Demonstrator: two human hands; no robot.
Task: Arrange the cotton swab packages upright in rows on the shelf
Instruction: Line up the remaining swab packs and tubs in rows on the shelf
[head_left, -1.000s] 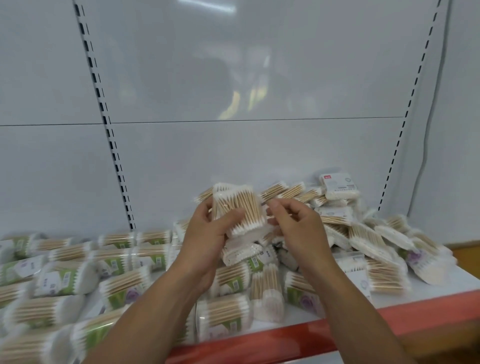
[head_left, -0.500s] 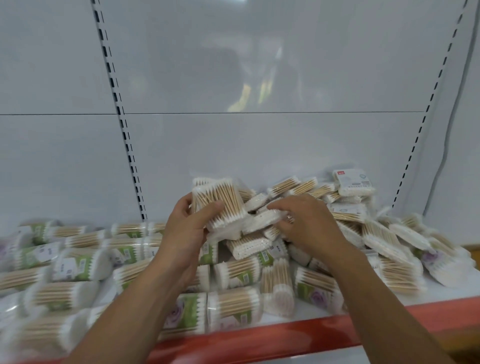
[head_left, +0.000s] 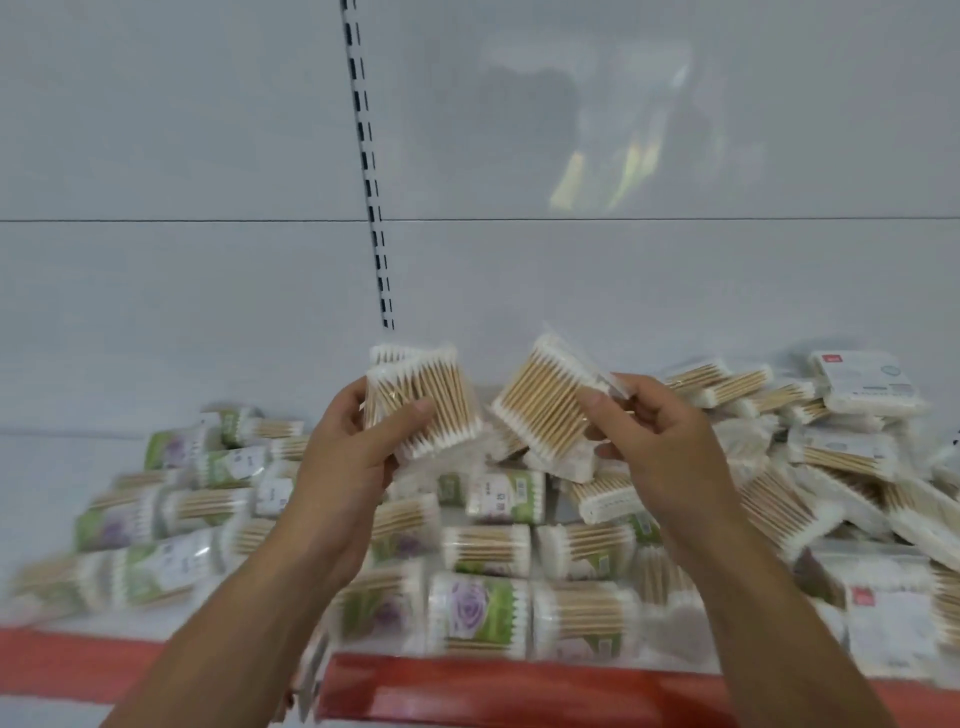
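Early stage: left hand (head_left: 358, 457) grips two packs (head_left: 421, 400), right hand (head_left: 660, 447) pinches one pack (head_left: 545, 405), frame centre; heap (head_left: 779, 467) on shelf (head_left: 467, 696) lies unsorted.

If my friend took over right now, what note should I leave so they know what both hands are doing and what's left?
Left hand grips clear swab packs, apparently two stacked. Right hand pinches another clear pack, tilted. Both are held above the shelf. A loose pile lies at right; green-label packs lie on their sides at front and left. No upright rows visible, so nearly everything is left to do.
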